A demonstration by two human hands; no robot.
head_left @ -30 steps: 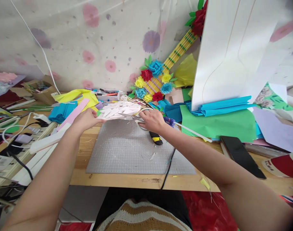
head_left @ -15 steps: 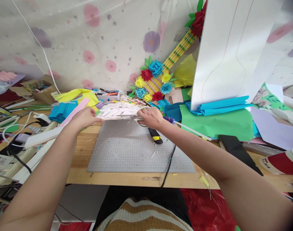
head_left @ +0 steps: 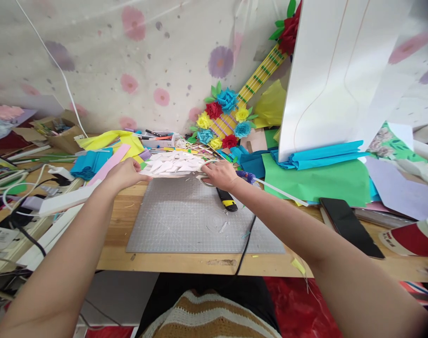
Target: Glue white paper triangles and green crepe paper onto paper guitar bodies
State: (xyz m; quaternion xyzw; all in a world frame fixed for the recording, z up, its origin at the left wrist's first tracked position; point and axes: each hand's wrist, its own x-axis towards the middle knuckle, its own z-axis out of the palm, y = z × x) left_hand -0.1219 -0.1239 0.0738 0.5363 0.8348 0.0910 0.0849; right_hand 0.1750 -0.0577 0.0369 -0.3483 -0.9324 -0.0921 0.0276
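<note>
A heap of cut white paper pieces [head_left: 175,161] lies on a thin flat sheet, held just above the far part of the grey cutting mat [head_left: 179,220]. My left hand [head_left: 126,172] is closed, pinching the sheet's left edge between thumb and fingers. At the right end, my right hand [head_left: 219,175] is closed around a pair of scissors [head_left: 204,181] with pale handles, and its fingers press against the sheet's edge. The scissor blades are hidden. On the mat below my right hand lies a black and yellow utility knife [head_left: 227,200].
Right of my right hand is a blue glue gun [head_left: 247,176] with a white glue stick. Green paper [head_left: 316,180], a phone [head_left: 349,225] and a paper cup [head_left: 413,237] are further right. A flower-covered paper guitar [head_left: 228,119] leans at the back. Cables and a power strip [head_left: 13,246] crowd the left.
The sheet with the paper pieces is tipped slightly differently, showing its front edge more level. Both hands keep their holds and have barely moved.
</note>
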